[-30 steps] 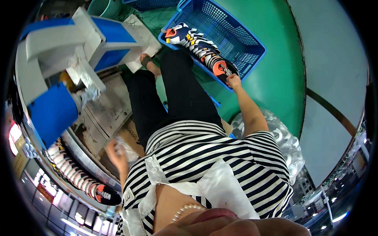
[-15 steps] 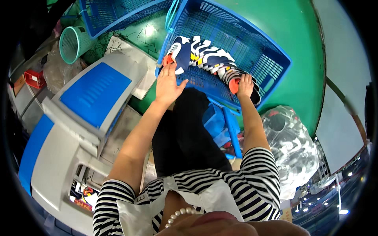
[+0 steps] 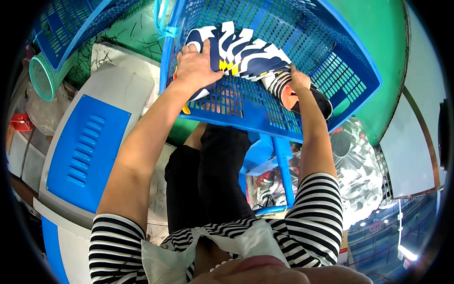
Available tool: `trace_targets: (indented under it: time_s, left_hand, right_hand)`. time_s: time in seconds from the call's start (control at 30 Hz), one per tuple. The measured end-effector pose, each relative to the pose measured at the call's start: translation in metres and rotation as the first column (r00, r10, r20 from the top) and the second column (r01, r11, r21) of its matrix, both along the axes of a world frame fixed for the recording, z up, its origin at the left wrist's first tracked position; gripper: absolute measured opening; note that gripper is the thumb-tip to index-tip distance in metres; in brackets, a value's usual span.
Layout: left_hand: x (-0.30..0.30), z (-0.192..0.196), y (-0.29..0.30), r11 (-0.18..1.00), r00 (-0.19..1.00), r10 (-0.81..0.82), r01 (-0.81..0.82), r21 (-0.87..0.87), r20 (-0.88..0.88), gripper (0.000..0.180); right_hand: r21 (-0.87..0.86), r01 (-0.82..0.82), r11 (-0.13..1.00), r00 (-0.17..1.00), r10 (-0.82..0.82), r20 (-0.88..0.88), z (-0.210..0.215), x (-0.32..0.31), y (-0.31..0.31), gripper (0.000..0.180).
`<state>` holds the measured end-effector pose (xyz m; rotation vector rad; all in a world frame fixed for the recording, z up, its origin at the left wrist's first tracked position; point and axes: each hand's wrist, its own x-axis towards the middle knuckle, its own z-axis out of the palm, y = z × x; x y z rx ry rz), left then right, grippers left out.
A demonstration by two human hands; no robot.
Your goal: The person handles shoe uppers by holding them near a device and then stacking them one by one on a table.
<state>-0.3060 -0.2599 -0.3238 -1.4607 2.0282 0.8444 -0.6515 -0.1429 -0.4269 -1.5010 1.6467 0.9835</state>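
Note:
A nested row of shoe uppers [image 3: 252, 59], navy and white with yellow patches, lies curved along the inside of a blue plastic basket [image 3: 265, 124]. My left hand [image 3: 196, 67] grips the left end, its fingers over the leftmost upper and its thumb turned toward the row. At the right end, my right hand [image 3: 299, 80] is closed round the last uppers, where an orange lining and black-and-white striped edges show. The fingertips of my right hand are partly hidden. The row rests between my two hands.
A second blue basket [image 3: 75, 35] and a green mesh bin [image 3: 41, 78] stand at the far left. A grey machine with a blue vented panel [image 3: 90, 151] is beside my left arm. A clear bag of parts [image 3: 357, 175] lies right, near a blue stool frame [image 3: 282, 170].
The basket and uppers appear larger and closer. My left hand has moved from the basket's near edge onto the leftmost uppers; my right hand stays at the other end.

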Motion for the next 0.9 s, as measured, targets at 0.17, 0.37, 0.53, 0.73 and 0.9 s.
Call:
trace_targets:
  time_s: [0.17,0.37,0.53,0.73,0.9]
  left_hand:
    - [0.008,-0.008,0.003,0.997,0.992,0.073,-0.076,-0.030,-0.099,0.091]
    - [0.007,-0.015,0.005,0.989,0.991,0.106,-0.114,-0.097,-0.082,0.093]
    - [0.008,-0.012,0.002,0.986,0.977,0.158,-0.164,-0.033,-0.140,0.090]
    - [0.008,-0.018,0.003,0.972,0.965,0.234,-0.232,0.029,-0.119,0.088]
    - [0.010,-0.009,0.002,0.981,0.978,0.187,-0.182,0.061,-0.089,0.086]
  right_hand:
    - [-0.222,0.176,0.959,0.979,-0.147,0.139,0.015,0.036,0.000,0.065]
    - [-0.588,-0.035,0.808,0.998,0.001,-0.057,0.001,0.054,-0.021,0.075]
    - [-0.332,0.017,0.943,0.932,0.105,0.346,0.016,0.053,-0.053,0.088]
    - [-0.286,-0.008,0.958,0.960,0.088,0.268,-0.027,0.028,-0.065,0.073]
    - [-0.209,0.170,0.963,0.949,-0.103,0.297,-0.019,0.043,-0.039,0.103]
